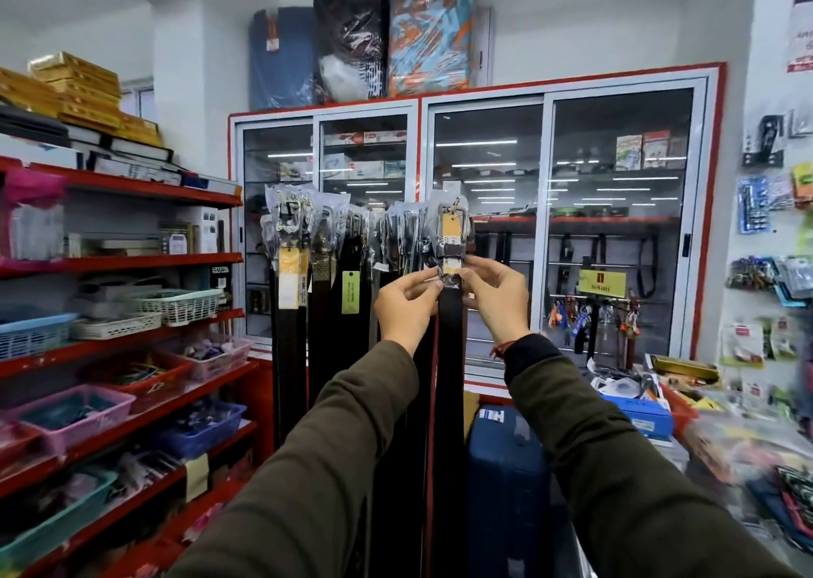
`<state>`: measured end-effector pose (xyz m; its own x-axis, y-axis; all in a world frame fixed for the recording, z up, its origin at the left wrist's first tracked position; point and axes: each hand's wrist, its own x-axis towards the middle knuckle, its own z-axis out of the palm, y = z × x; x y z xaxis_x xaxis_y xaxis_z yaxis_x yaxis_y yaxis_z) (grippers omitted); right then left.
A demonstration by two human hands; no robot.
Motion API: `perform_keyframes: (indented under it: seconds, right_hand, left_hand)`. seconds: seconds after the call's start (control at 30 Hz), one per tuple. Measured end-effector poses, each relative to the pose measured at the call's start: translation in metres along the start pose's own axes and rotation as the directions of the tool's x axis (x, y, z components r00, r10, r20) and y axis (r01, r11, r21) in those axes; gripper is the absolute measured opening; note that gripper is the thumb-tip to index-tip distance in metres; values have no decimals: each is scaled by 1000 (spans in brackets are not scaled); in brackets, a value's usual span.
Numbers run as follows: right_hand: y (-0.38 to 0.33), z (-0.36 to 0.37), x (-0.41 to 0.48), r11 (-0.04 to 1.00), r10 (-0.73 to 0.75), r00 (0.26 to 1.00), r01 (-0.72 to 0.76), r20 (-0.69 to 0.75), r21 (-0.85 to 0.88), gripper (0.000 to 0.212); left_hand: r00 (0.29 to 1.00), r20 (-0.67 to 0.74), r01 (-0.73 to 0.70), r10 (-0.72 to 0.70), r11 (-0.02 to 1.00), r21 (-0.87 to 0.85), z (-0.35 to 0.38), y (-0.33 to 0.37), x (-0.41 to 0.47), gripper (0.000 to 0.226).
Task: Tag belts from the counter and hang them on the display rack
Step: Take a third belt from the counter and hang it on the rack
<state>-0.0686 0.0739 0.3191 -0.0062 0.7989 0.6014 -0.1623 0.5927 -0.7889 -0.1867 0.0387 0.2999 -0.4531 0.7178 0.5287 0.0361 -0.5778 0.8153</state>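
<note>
A dark belt point(451, 326) hangs by its silver buckle at the right end of the display rack point(398, 212), with a tan tag under clear plastic wrap just below the buckle. My left hand point(407, 302) pinches the wrap's lower edge from the left. My right hand point(497, 296) pinches the same edge from the right. Several other wrapped belts point(290, 269) hang to the left, one with a green tag point(350, 292). The counter point(721, 441) lies at the right, blurred.
Red shelves point(132, 265) with plastic baskets run along the left. A glass-door cabinet point(550, 225) stands behind the rack. A blue suitcase point(506, 489) sits on the floor below my right arm. Packaged goods hang on the right wall point(774, 269).
</note>
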Motion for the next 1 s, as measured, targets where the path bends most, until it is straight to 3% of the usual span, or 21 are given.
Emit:
perform_keyframes:
  seconds: [0.07,0.17,0.3,0.37,0.43,0.67,0.87,1.0]
  right_hand:
    - [5,-3,-1,947,-172,985,161,-16,-279,45]
    - [14,-10,2,748,-395,909,403,135,-528,55]
    - [26,-15,15,475,-478,819,545,317,-691,62]
    - [30,-13,25,389,-495,792,570,358,-723,65]
    - [34,-10,36,353,-479,785,582,393,-733,67]
    - [55,5,67,348,-395,800,584,450,-733,71]
    - [62,16,59,360,-448,811,550,377,-754,68]
    - [62,34,38,354,-555,773,555,308,-753,63]
  left_hand:
    - [992,14,-124,123,980,155,-3,-2,-1,29]
    - [905,159,-426,395,835,348,-12,-3,4,38]
    - [723,485,-689,492,462,558,-22,-2,30,58]
    - [652,574,-737,495,234,635,-25,-3,47,65]
    - [633,618,-727,466,82,682,-28,-5,61,68]
    - [696,613,-677,374,56,734,-37,-26,90,77]
    - [696,582,-640,421,-4,769,-41,-25,85,73]
    - [660,541,-625,520,-17,780,-60,-15,69,66]
